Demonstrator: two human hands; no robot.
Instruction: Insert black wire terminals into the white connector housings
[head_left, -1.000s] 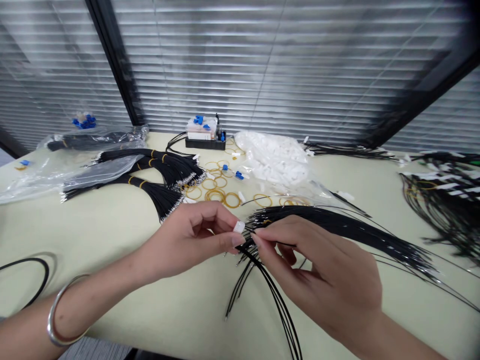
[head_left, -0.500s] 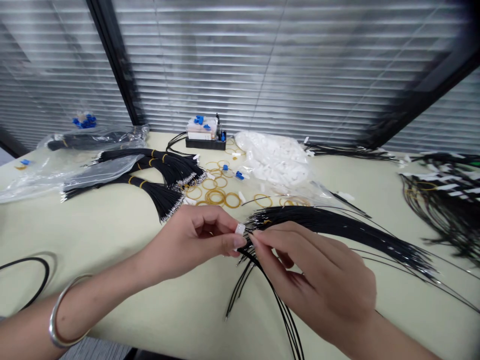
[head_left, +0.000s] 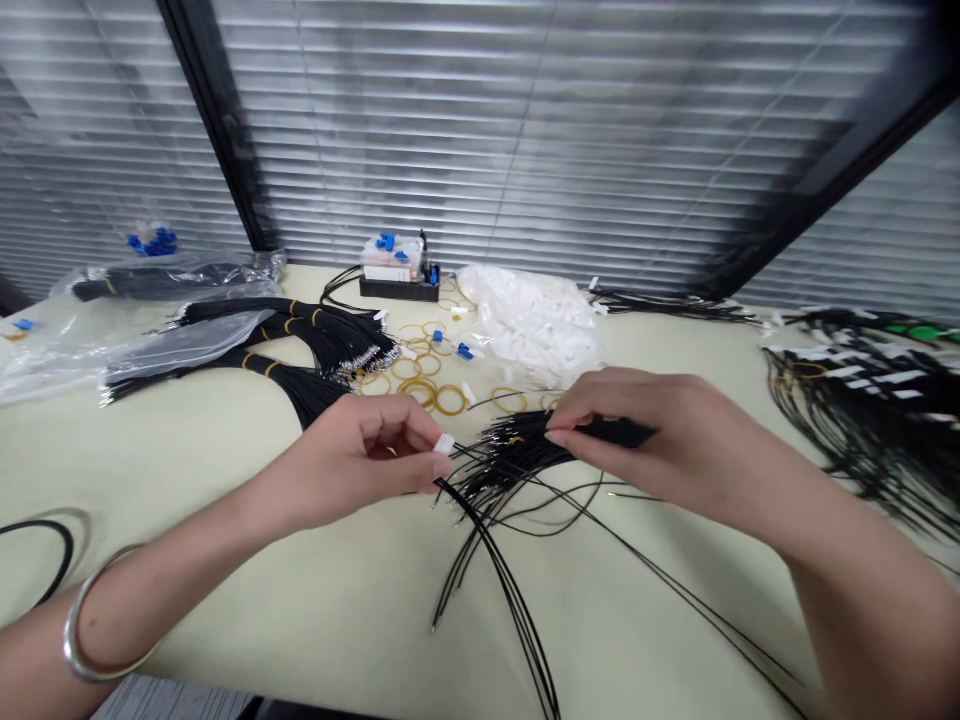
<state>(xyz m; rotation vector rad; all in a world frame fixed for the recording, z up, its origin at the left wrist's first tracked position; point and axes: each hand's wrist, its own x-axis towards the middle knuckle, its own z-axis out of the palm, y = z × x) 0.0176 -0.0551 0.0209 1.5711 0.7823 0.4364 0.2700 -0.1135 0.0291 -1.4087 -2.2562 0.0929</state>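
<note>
My left hand [head_left: 360, 455] pinches a small white connector [head_left: 444, 443] between thumb and forefinger, just above the pale green table [head_left: 225, 480]. Thin black wires [head_left: 487, 560] run from the connector down toward the near edge. My right hand [head_left: 645, 430] lies palm down on a loose bundle of black wires [head_left: 517, 450], its fingertips pinched on the wire ends a little to the right of the connector. A metal bangle [head_left: 82, 620] circles my left wrist.
Banded black wire bundles [head_left: 300, 345] and clear plastic bags [head_left: 75, 340] lie at the left. Yellow rubber bands [head_left: 427, 385], a bag of white connectors [head_left: 532, 320] and a small black tray [head_left: 397, 275] sit behind. More tagged black wires [head_left: 862, 390] spread at the right.
My right hand has moved away from the connector, up and right onto the loose wire bundle. The left hand kept hold of the white connector. The view shifted slightly.
</note>
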